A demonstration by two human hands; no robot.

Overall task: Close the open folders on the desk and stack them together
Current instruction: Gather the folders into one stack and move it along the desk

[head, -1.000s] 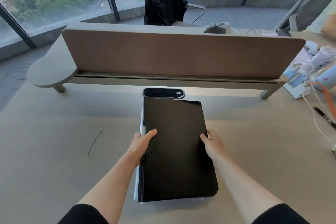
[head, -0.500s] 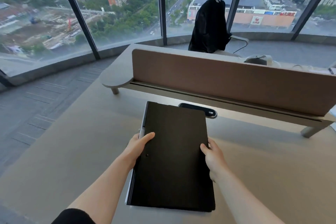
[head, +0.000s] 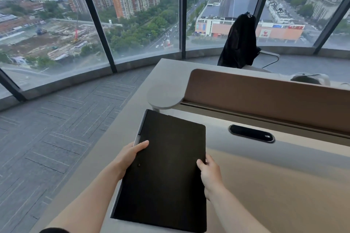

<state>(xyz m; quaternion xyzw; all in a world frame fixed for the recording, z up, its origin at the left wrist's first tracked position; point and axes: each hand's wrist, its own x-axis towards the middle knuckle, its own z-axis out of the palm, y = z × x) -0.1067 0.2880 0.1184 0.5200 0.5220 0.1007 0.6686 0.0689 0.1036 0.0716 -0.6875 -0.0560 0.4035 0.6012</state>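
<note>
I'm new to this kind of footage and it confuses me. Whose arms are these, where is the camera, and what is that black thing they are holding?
There is no machine here. The camera sits on a person's head and looks forward and down, so the two bare arms reaching in from the bottom are that person's own. The left hand and the right hand grip opposite side edges of a closed black folder; paler edges along its left side suggest more folders beneath it. Below lies a beige desk with a dark oval cable port and a brown divider panel. Behind it a black garment hangs over a chair, before tall windows showing a city.
</note>
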